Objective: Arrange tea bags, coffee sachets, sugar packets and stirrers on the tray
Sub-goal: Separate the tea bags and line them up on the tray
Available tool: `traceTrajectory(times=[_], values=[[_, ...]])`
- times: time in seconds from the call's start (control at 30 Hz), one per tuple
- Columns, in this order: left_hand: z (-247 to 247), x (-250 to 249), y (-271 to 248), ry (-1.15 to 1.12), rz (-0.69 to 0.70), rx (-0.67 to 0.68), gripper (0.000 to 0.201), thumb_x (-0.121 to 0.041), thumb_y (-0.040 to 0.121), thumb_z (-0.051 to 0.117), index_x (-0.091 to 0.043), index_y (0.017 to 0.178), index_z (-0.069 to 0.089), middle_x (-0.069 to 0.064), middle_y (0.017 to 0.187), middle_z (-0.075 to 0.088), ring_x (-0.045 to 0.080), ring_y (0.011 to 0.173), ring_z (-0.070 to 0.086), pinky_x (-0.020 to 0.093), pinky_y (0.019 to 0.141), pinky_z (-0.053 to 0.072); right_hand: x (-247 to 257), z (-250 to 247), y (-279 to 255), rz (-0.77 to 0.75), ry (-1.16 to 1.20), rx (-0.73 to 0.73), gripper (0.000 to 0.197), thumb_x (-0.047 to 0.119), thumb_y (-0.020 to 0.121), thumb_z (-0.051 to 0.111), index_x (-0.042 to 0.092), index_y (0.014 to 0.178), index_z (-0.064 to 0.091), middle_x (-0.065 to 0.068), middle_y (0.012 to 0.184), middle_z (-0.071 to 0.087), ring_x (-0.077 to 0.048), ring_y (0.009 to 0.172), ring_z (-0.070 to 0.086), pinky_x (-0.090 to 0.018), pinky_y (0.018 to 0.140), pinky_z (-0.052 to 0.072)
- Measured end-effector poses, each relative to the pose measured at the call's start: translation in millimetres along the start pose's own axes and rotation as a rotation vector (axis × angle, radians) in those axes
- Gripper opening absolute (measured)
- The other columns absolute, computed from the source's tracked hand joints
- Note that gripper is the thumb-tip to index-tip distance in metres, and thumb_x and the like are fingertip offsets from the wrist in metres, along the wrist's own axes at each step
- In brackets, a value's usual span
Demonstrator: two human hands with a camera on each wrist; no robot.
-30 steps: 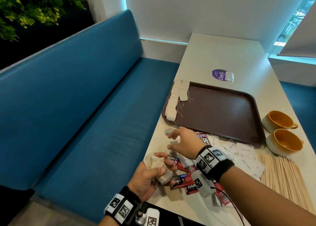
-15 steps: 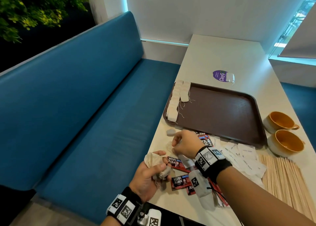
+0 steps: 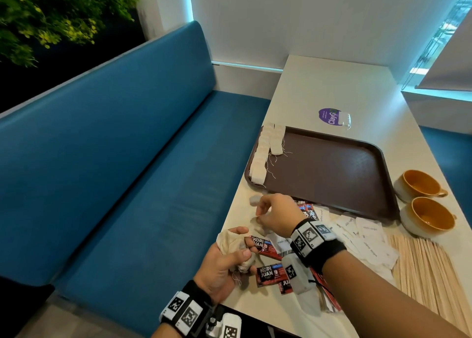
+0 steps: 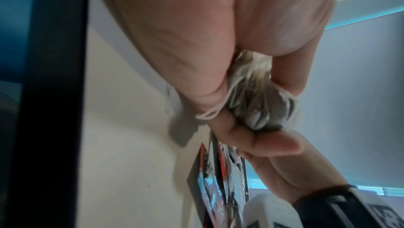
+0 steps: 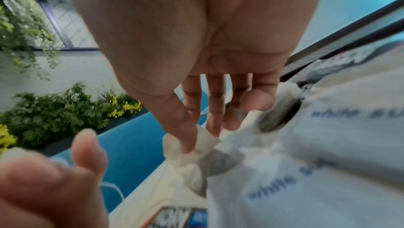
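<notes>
While the left hand [image 3: 222, 263] keeps its fingers curled around a bunch of tea bags [image 3: 233, 245] at the near left edge of the table [image 3: 319, 87], the right hand [image 3: 277, 215] reaches over the loose pile and pinches one tea bag [image 5: 192, 147] between thumb and fingertips, the other fingers only slightly bent. In the left wrist view the strings of the held bags hang across the fingers. The brown tray [image 3: 332, 169] lies farther on the table, and two rows of tea bags [image 3: 265, 153] lie along its left side. Between the tray and the person lie red coffee sachets [image 3: 269, 273] and white sugar packets [image 3: 367, 238], partly overlapping. The wooden stirrers [image 3: 429, 268] lie in a flat bundle at the near right. Two orange cups [image 3: 421, 202] stand just right of the tray.
</notes>
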State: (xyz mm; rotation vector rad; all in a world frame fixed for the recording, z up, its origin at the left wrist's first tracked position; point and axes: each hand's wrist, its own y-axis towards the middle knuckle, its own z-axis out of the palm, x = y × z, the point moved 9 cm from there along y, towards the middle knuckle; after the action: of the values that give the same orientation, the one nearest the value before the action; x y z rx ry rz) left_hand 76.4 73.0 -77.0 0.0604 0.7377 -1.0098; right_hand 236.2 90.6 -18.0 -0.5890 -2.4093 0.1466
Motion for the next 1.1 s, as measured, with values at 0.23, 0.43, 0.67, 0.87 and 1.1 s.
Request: traceTrajectory(times=[0.23,0.43,0.67,0.87,1.1], values=[[-4.1,1.5,0.7,-0.034,-0.027,-0.100,0.046,-0.030,0.090,0.072,-0.003,0.126,0.059,0.021,0.100,0.065,0.030,0.073,0.065,0.038,0.059,0.056,15.3,-29.9,-59.6,-0.028,0.666,-0.060,0.017,0.007,0.081,0.083,0.005,0.091,0.068,-0.014,0.081,0.075,-0.012,0.066,0.066,-0.021,0.059,0.052],[-13.2,8.8,3.2,0.102,-0.065,-0.101,0.098,-0.070,0.069,0.078,-0.005,0.138,0.053,0.027,0.135,0.061,0.038,0.102,0.062,0.038,0.070,0.055,23.0,26.6,-82.3,0.064,0.728,0.263,0.025,-0.004,0.082,0.078,-0.004,0.104,0.066,0.000,0.071,0.075,-0.012,0.061,0.064,-0.023,0.065,0.051],[2.4,4.9,-0.3,0.118,-0.027,0.033,0.067,-0.013,0.065,0.091,-0.001,0.122,0.058,0.011,0.093,0.067,0.016,0.072,0.062,0.030,0.055,0.052,27.4,19.6,-68.4,-0.032,0.512,0.129,0.015,0.011,0.081,0.082,0.015,0.092,0.074,-0.007,0.086,0.076,-0.004,0.064,0.065,-0.023,0.065,0.055],[-1.7,2.8,3.1,0.048,-0.009,0.050,0.045,0.003,0.074,0.079,-0.007,0.112,0.057,0.018,0.103,0.061,0.021,0.080,0.058,0.031,0.055,0.050,-33.5,-41.0,-31.2,0.174,0.142,-0.173,0.004,0.028,0.091,0.073,0.025,0.090,0.074,0.005,0.085,0.074,-0.008,0.074,0.069,-0.031,0.076,0.060],[-0.2,2.4,1.4,0.104,-0.013,0.038,0.039,0.004,0.074,0.078,-0.010,0.106,0.060,0.016,0.103,0.064,0.022,0.088,0.063,0.031,0.055,0.053,-62.9,-36.7,-13.2,0.351,-0.245,-0.140,0.046,0.054,0.082,0.074,0.031,0.120,0.062,0.003,0.119,0.054,-0.022,0.100,0.062,-0.038,0.085,0.051]])
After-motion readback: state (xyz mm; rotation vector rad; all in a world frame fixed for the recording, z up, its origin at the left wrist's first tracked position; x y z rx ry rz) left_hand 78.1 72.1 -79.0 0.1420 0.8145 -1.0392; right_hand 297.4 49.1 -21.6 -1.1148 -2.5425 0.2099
